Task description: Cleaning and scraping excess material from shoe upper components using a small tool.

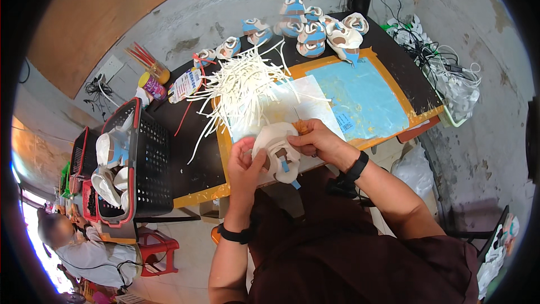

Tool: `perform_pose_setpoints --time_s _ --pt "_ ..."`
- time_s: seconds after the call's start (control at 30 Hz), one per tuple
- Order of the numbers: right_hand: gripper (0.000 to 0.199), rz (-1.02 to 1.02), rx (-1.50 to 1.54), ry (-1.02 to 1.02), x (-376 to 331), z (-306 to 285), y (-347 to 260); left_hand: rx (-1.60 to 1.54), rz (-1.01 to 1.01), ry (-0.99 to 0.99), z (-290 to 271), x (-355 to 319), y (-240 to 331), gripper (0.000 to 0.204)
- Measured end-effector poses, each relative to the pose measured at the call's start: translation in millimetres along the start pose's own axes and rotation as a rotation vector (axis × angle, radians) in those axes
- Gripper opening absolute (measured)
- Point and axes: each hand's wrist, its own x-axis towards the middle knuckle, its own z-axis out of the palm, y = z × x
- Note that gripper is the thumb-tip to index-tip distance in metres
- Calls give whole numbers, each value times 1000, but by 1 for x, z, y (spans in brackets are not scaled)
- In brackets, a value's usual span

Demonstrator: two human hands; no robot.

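Close in front of me, over the near edge of the table, I hold a white shoe upper (275, 135) with brown and light blue parts. My left hand (246, 160) grips its left side, thumb on the near face and fingers behind. On the other side my right hand (318, 142) pinches the upper's edge. An orange-brown piece (304, 126) shows at the right fingers, with a thin needle-like line beside it; what it is I cannot make out. Just beyond the hands lies a heap of white laces or cords (244, 87).
Several white, blue and brown shoe uppers (312, 39) stand along the back. A blue sheet (365, 101) edged with yellow tape covers the table's right part. At left stands a black basket (152, 157) holding uppers. A person (95, 259) sits at lower left.
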Motion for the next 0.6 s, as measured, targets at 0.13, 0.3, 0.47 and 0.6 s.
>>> perform_pose_setpoints --time_s 0.13,0.3,0.47,0.6 --pt "17 -6 32 6 0 1 3 -146 -199 -194 -8 -5 2 35" --pt "18 -22 -82 49 -2 4 4 -131 -191 -220 -11 -3 -10 35" --pt "18 -363 -384 297 -6 15 10 -111 -175 -159 -5 -5 -9 36" --pt "19 -576 -765 372 -15 19 4 23 -120 -90 -3 -8 -11 38"
